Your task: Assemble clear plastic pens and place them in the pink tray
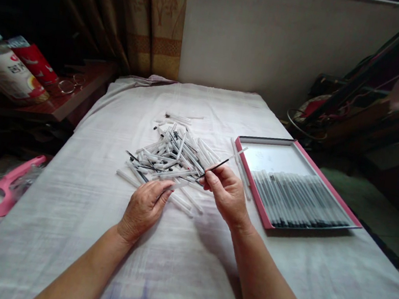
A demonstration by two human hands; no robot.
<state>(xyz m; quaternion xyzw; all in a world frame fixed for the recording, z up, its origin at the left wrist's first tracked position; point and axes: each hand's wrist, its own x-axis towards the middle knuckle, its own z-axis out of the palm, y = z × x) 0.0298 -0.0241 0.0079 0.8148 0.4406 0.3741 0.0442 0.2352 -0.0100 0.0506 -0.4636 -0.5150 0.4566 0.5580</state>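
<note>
My left hand [143,208] is closed on a translucent pen barrel [179,185], whose end sticks out to the right past my fingertips. Pinched in my right hand [229,193] is a thin ink refill [221,163], dark in its lower part and clear toward its upper end. It slants up to the right, and its lower end points toward the barrel; I cannot tell whether the two touch. Just beyond both hands lies a loose pile of pen parts [169,152], white barrels mixed with black refills and small black pieces.
To the right, an open pink-edged box [252,189] holds a row of pens [299,200]. A few tubes lie along its left side. Jars [12,76] and glasses [67,86] stand on a side table at left, above a pink tape dispenser [6,187]. A white cloth [79,187] covers the table.
</note>
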